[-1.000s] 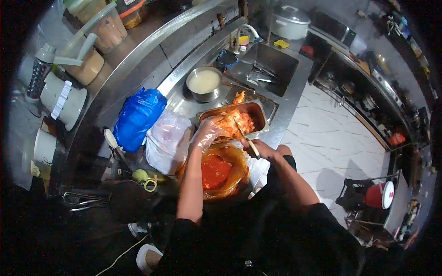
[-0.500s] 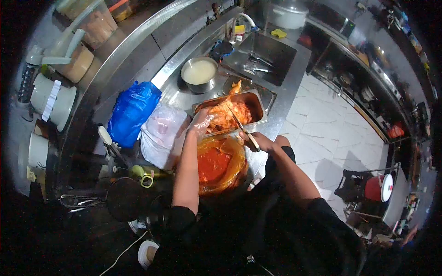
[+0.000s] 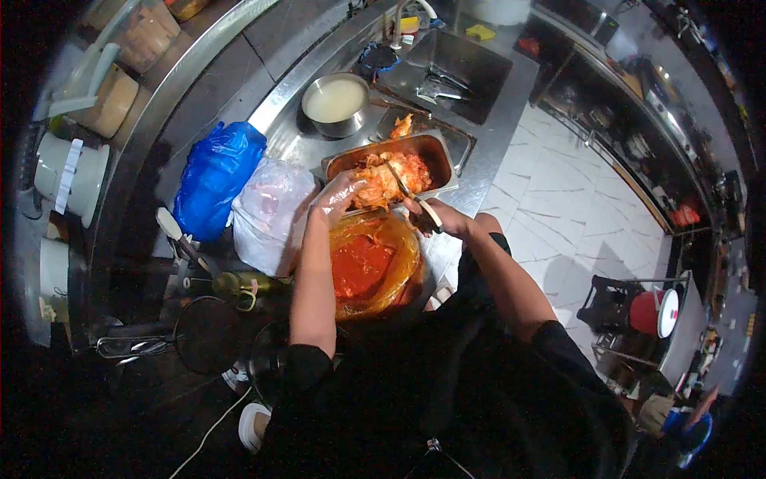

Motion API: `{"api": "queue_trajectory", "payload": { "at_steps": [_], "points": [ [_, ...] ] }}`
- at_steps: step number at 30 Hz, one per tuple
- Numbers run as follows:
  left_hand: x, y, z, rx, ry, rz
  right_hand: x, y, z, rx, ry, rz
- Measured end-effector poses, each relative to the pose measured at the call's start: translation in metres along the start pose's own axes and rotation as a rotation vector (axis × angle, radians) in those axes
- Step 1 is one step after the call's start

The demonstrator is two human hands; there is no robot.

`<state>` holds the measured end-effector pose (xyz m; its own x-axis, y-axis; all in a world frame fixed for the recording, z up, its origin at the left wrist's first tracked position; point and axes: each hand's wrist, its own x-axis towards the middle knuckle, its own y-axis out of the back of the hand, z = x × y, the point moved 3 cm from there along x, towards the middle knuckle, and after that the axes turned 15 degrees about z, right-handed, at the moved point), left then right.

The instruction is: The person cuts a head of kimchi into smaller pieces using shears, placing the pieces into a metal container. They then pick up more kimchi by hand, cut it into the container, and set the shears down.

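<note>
My left hand (image 3: 338, 194), in a clear plastic glove, grips a clump of red-coated kimchi (image 3: 381, 185) over a rectangular steel pan (image 3: 447, 164). My right hand (image 3: 443, 219) is bare and closed around scissors (image 3: 432, 214) with pale handles. Their dark blades reach into the kimchi, and how far apart they are is hard to make out. More chopped kimchi lies in the pan. Just below both hands stands a plastic-lined container (image 3: 403, 279) with red sauce and some kimchi inside.
A steel bowl of cloudy liquid (image 3: 338, 108) stands behind the pan, near the sink (image 3: 479, 76). To the left sit a blue plastic bag (image 3: 217, 180) and a white plastic bag (image 3: 271, 211). A piece of kimchi (image 3: 401, 126) rests on a metal lid.
The view has shifted slightly, so the counter sits higher and farther left. The scissors' blades now lie deeper among the kimchi, which my left hand still holds.
</note>
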<state>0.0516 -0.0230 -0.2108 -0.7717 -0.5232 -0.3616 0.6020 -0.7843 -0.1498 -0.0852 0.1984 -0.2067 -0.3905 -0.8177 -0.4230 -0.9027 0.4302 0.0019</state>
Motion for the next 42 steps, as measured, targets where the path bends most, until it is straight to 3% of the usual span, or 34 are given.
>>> {"api": "queue_trajectory", "payload": {
  "at_steps": [4, 10, 14, 17, 18, 21, 26, 29, 31, 33, 34, 37, 38, 41, 42],
  "points": [
    [-0.014, -0.006, 0.018, -0.028, -0.03, -0.015, -0.01, -0.002, -0.005, -0.124, 0.053, 0.11],
    [0.001, 0.011, 0.003, 0.328, -0.079, 0.006, 0.003, -0.006, -0.003, -0.005, -0.022, 0.019],
    [-0.01, 0.003, 0.008, 0.118, 0.053, 0.124, 0.002, -0.011, -0.008, 0.019, 0.127, 0.346],
    [-0.008, -0.001, 0.012, 0.003, 0.003, 0.107, 0.0, -0.002, 0.003, 0.0, 0.049, 0.32],
    [-0.011, 0.0, 0.009, 0.044, -0.097, 0.245, -0.002, 0.0, 0.01, 0.032, 0.011, 0.281],
    [0.008, 0.005, -0.001, -0.05, -0.226, 0.223, -0.018, -0.008, 0.023, 0.058, -0.063, 0.244],
    [0.01, -0.001, -0.039, -0.126, -0.062, 0.485, -0.029, -0.034, 0.021, -0.168, 0.037, 0.203],
    [-0.008, -0.009, -0.025, 0.383, -0.166, 0.6, -0.017, -0.042, 0.027, -0.175, 0.117, 0.226],
    [0.012, -0.004, -0.053, 0.298, -0.392, 0.564, -0.008, -0.042, 0.031, -0.194, 0.06, 0.168],
    [-0.026, -0.027, -0.003, 0.545, -0.438, 0.527, -0.005, -0.042, 0.031, -0.196, 0.012, 0.145],
    [-0.028, -0.027, -0.004, 0.573, -0.555, 0.609, -0.007, -0.042, 0.029, -0.235, 0.012, 0.16],
    [-0.018, -0.02, -0.017, 0.227, -0.527, 0.582, -0.019, -0.039, 0.019, -0.348, 0.018, 0.203],
    [-0.023, -0.017, -0.01, 0.511, -0.562, 0.626, -0.021, -0.038, 0.013, -0.379, 0.033, 0.211],
    [-0.016, -0.014, -0.018, 0.316, -0.577, 0.554, -0.016, -0.033, 0.011, -0.398, 0.04, 0.169],
    [-0.017, -0.013, -0.022, 0.406, -0.56, 0.549, -0.014, -0.031, 0.014, -0.393, 0.036, 0.146]
  ]
}}
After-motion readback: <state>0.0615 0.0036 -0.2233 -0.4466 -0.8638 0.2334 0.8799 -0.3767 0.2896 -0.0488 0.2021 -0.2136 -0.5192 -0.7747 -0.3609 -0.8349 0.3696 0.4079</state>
